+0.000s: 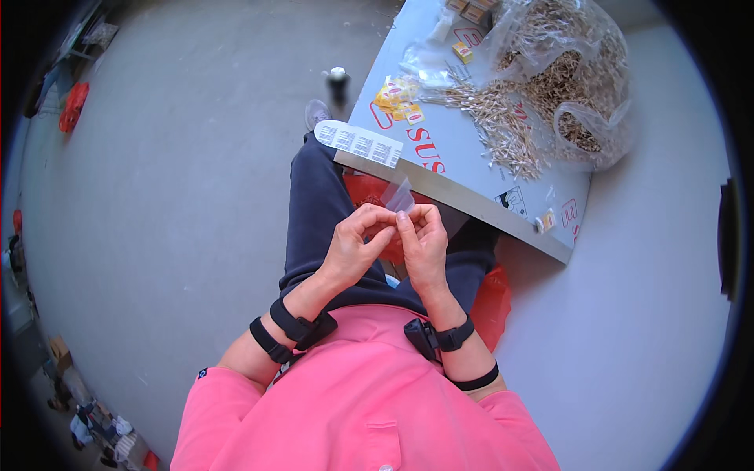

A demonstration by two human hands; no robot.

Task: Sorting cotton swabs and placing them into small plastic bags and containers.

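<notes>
Between my fingertips is a small clear plastic bag (399, 195), held up in front of the table's near edge. My left hand (357, 245) pinches it from the left, thumb and index finger together. My right hand (424, 247) pinches it on the right, so the fingertips of both hands meet. Whether anything is inside the bag I cannot tell. Beyond my hands, a heap of loose cotton swabs (503, 129) spreads over the table (471, 192). A big clear bag (577, 86) full of swabs stands behind it, its mouth toward the heap.
A white label sheet (359, 143) overhangs the table's left corner. Yellow and white cards (399, 98) and clear plastic bags (428, 67) lie farther back. A small filled packet (545, 220) sits near the right corner. Red plastic (493, 306) hangs below the table, close to my legs.
</notes>
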